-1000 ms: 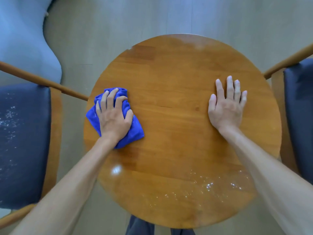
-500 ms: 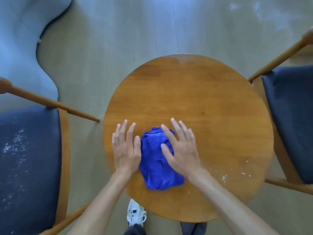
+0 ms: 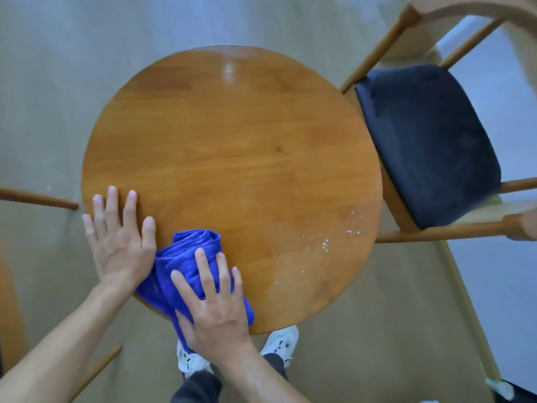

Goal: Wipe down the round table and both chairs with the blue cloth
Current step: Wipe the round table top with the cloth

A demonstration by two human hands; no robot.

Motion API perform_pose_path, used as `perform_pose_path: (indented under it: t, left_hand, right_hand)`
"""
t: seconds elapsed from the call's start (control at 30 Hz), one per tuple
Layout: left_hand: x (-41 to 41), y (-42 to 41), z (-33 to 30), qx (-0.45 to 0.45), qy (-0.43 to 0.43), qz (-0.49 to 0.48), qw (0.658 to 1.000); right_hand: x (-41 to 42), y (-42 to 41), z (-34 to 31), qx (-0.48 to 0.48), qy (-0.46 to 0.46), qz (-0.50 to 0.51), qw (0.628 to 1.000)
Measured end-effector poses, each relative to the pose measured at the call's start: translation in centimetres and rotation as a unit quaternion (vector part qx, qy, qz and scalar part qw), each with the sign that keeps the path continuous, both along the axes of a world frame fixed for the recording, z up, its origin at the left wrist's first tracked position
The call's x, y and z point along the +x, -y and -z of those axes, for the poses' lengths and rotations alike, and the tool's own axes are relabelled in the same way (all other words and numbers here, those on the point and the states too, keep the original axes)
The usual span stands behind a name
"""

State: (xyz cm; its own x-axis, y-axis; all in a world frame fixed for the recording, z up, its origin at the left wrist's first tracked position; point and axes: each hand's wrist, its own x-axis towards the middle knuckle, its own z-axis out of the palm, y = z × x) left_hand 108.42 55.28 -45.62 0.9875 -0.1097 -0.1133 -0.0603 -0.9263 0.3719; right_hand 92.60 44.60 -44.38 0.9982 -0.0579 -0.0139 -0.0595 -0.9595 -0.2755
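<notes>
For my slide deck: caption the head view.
Right hand presses blue cloth on round table; left hand flat beside it.

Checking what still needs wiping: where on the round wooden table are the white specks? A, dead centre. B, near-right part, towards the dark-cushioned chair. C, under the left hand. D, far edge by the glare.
B: the white specks lie on the round wooden table right of the blue cloth.

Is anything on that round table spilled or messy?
Yes. White specks lie scattered on the round table near its right edge, by the dark-seated chair. The blue cloth under the right hand has not reached them.
</notes>
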Motion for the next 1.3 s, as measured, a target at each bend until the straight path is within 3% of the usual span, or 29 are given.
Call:
perform_pose_path:
  t: [0.07, 0.13, 0.27, 0.4, 0.47, 0.6, 0.67, 0.73, 0.8, 0.87, 0.97, 1.03, 1.1, 1.2, 1.3]
  left_hand:
    - [-0.6, 1.2, 0.1, 0.013, 0.025, 0.066, 0.997]
    - [-1.4, 3.2, 0.3, 0.024, 0.047, 0.141, 0.989]
    - [-2.7, 7.2, 0.9, 0.057, 0.039, 0.162, 0.984]
    - [-2.8, 7.4, 1.6, 0.100, 0.051, 0.167, 0.980]
    - [-2.7, 7.4, 1.6, 0.097, 0.053, 0.164, 0.980]
    - [-2.8, 7.6, 1.3, 0.088, 0.066, 0.153, 0.982]
    - [-2.7, 7.6, 1.2, 0.087, 0.061, 0.149, 0.983]
    - [-2.7, 7.8, 1.3, 0.089, 0.051, 0.143, 0.984]
    - [-2.8, 7.8, 1.2, 0.094, 0.050, 0.142, 0.984]
    - [-2.8, 7.9, 1.3, 0.098, 0.052, 0.143, 0.983]
    - [-2.7, 8.0, 1.3, 0.102, 0.061, 0.140, 0.983]
    - [-2.9, 8.1, 1.4, 0.108, 0.065, 0.143, 0.982]
    - [-2.9, 8.0, 1.2, 0.108, 0.064, 0.147, 0.981]
    - [-2.8, 8.0, 0.9, 0.101, 0.062, 0.145, 0.982]
    - [-2.9, 8.0, 0.6, 0.090, 0.057, 0.146, 0.983]
  right_hand:
    - [-1.5, 5.1, 0.3, -0.014, 0.028, -0.026, 0.999]
    - [-2.4, 12.0, 0.6, -0.046, 0.040, 0.013, 0.998]
    - [-2.1, 22.9, 0.5, -0.096, 0.015, 0.276, 0.956]
    - [1.5, 20.9, 0.4, -0.076, 0.007, 0.495, 0.866]
    - [2.2, 15.2, 0.4, -0.069, 0.023, 0.469, 0.880]
    - [-1.2, 5.4, 0.2, -0.013, 0.022, 0.166, 0.986]
    - [-3.7, 7.9, 0.5, 0.000, 0.034, 0.054, 0.998]
    - [-5.5, 14.0, 0.4, 0.002, 0.047, 0.005, 0.999]
    - [-4.7, 21.6, 0.5, -0.041, 0.058, 0.061, 0.996]
    - [-1.6, 28.5, 0.7, -0.068, 0.044, 0.209, 0.975]
    - [4.9, 33.4, 0.6, -0.021, 0.016, 0.430, 0.902]
    - [8.0, 32.2, 0.7, -0.028, 0.001, 0.497, 0.867]
    - [9.8, 27.7, 0.7, -0.053, 0.009, 0.449, 0.892]
    - [10.2, 18.1, 0.7, -0.041, 0.048, 0.278, 0.959]
    - [6.4, 12.1, 1.0, -0.020, 0.040, 0.137, 0.990]
